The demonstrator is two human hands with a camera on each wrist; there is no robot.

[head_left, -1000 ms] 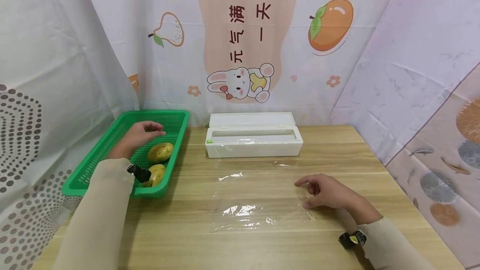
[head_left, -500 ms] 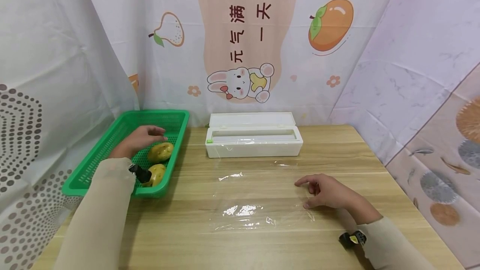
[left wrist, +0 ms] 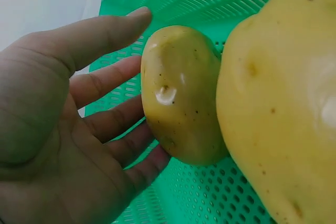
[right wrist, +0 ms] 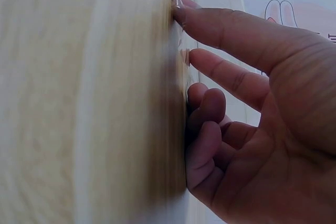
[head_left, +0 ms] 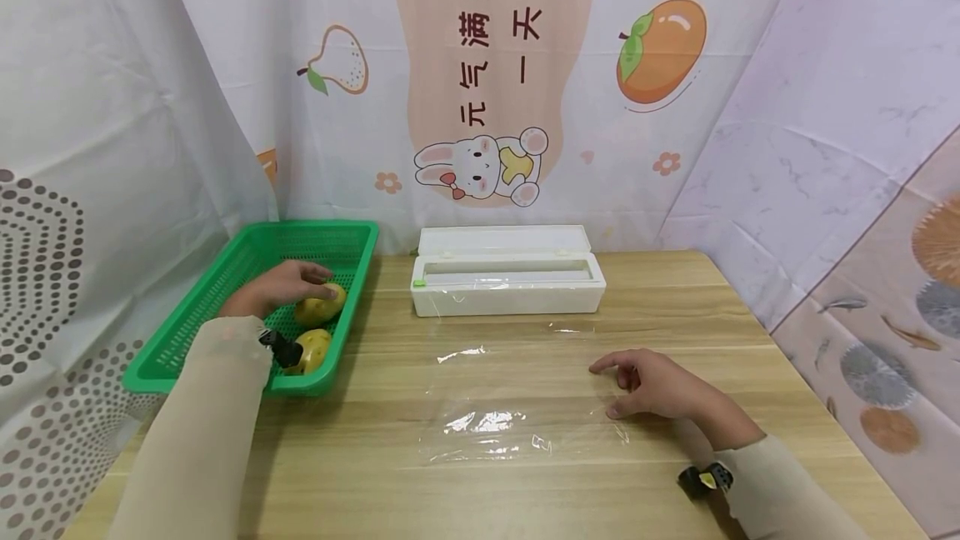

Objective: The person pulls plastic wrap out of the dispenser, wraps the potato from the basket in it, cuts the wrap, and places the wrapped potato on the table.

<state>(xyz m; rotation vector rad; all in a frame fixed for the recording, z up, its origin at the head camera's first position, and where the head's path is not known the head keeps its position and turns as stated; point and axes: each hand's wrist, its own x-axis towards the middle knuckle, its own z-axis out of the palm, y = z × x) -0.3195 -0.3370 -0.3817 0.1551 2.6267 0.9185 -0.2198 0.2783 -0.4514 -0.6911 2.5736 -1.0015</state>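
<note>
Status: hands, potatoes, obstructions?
Left hand open at far potato, not gripping. Right hand at edge of clear film. Near potato close by in green basket; nothing visibly blocking.

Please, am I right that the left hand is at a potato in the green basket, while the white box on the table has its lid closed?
Not quite: the lid is open, as the head view shows; the left hand is at a potato in the green basket, and the white box is on the table.

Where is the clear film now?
In the head view, the clear film lies in front of the white box, its right edge at the right hand.
</note>
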